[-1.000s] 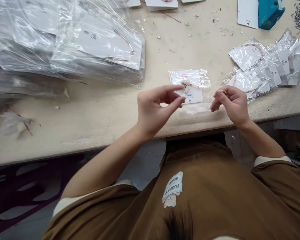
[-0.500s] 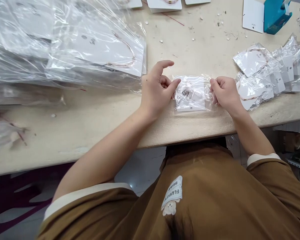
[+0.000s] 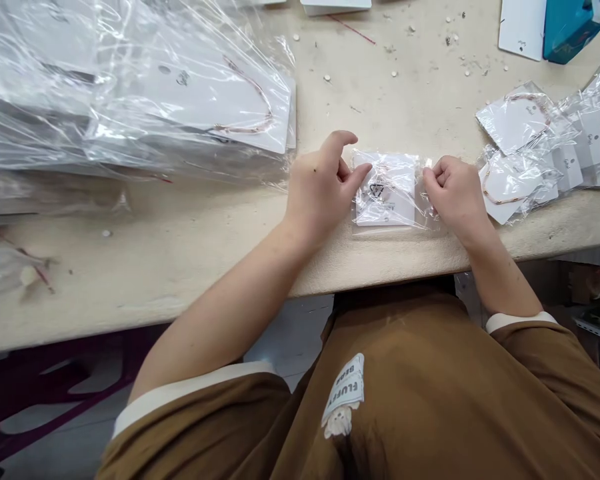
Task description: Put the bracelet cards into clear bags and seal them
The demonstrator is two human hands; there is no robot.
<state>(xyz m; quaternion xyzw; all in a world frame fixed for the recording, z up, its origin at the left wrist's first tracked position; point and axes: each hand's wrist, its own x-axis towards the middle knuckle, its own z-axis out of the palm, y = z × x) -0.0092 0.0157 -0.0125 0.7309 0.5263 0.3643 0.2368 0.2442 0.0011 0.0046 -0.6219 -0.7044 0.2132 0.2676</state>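
A small clear plastic bag (image 3: 386,190) lies flat near the bench's front edge, holding a white card (image 3: 387,203) with a small dark heart-shaped mark (image 3: 377,191). My left hand (image 3: 323,190) is beside its left edge, thumb tip on the film and forefinger lifted. My right hand (image 3: 455,193) has its fingertips curled together on the film at the bag's right edge. Both hands touch this bag only. Any jewellery on the card is hard to make out through the film.
A large stack of bagged cards with thin rose-gold chains (image 3: 180,87) fills the back left. A smaller loose pile of bagged cards (image 3: 523,150) lies to the right. Small white beads (image 3: 395,73) dot the cream bench top. A teal box (image 3: 573,30) stands at the back right.
My hands have come down from above the bag to its two sides. The bag's barcode no longer shows, and the card's heart-shaped mark now faces up.
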